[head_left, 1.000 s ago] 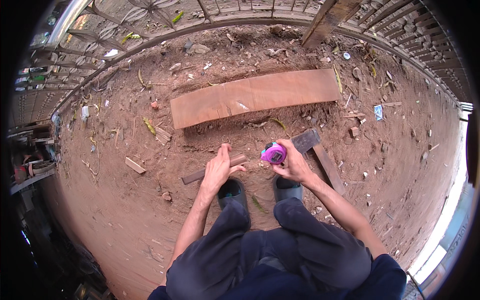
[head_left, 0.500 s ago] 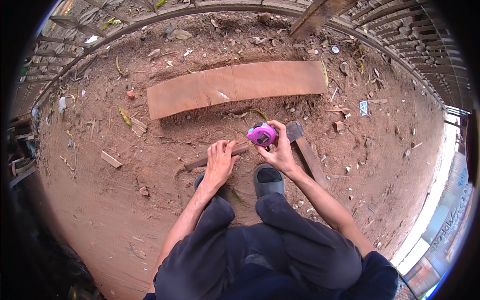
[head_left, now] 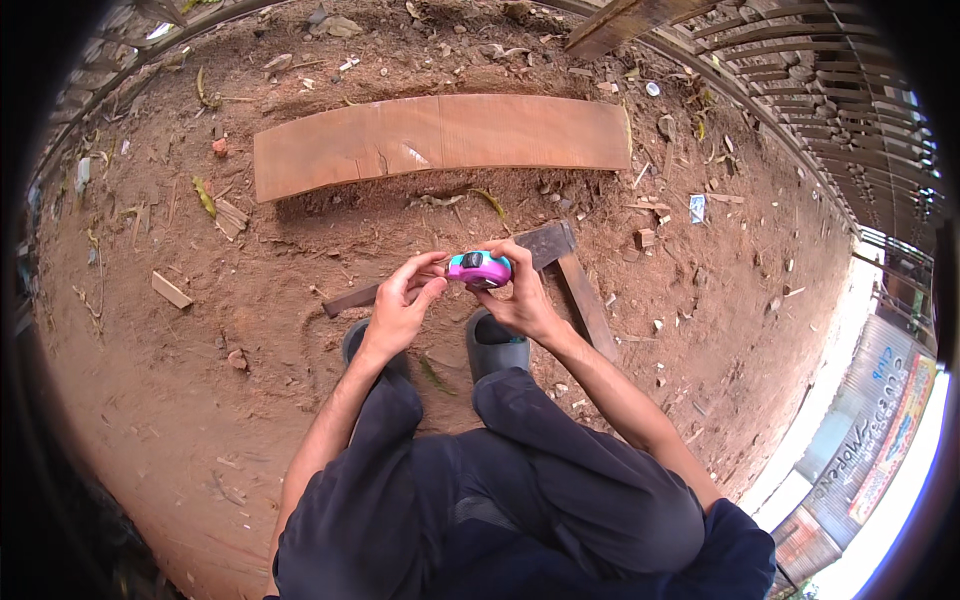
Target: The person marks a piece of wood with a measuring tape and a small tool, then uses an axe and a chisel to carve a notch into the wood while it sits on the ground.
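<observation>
My right hand (head_left: 520, 300) is wrapped round a pink and turquoise tape measure (head_left: 484, 268) with a black button, held above the ground just beyond my feet. At the left end of its case, my left hand (head_left: 402, 305) has thumb and fingertips closed together on the tape's end; the blade itself is hardly visible. Under my hands lies a narrow dark strip of wood (head_left: 350, 300). A broad dark block (head_left: 547, 244) meets a wooden bar (head_left: 588, 308) at an angle beside my right hand. Whether strip and block are joined is hidden.
A long reddish-brown board (head_left: 440, 140) lies across the dirt ahead, raised slightly. Wood scraps (head_left: 171, 290), stones and leaves litter the ground. A metal fence (head_left: 800, 110) curves along the far side, with a wooden post (head_left: 625, 28). My dark shoes (head_left: 497, 345) stand below my hands.
My left hand has lifted off the dark strip and come to the tape measure's end. My right hand has turned the tape measure so its turquoise edge faces up. The view has shifted slightly.
</observation>
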